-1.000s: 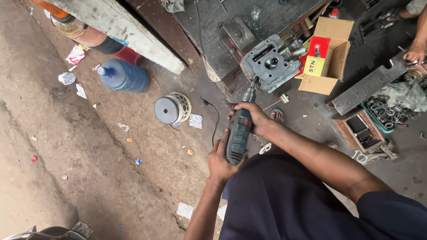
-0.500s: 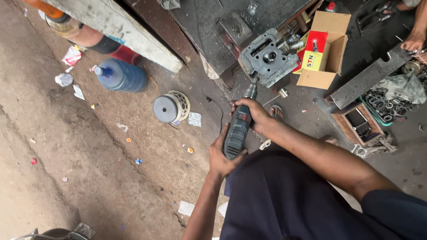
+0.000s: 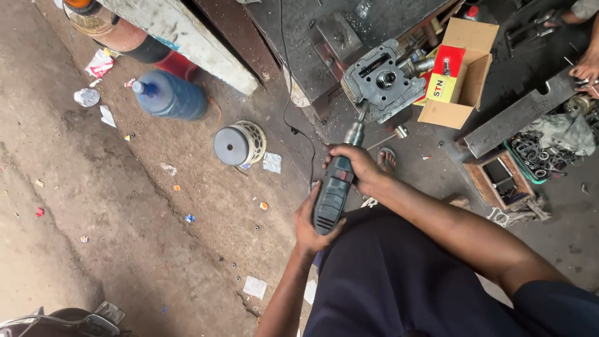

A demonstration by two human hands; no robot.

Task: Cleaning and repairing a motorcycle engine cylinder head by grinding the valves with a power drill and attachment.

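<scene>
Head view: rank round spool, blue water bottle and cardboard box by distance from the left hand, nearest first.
From the left hand, at the butt of the power tool:
1. Round spool, up and to its left on the floor.
2. Cardboard box, up and right, beside the metal engine part.
3. Blue water bottle, far upper left, lying on its side.

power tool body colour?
Dark blue-grey with a red patch, on the power tool gripped by both hands; head view.
</scene>
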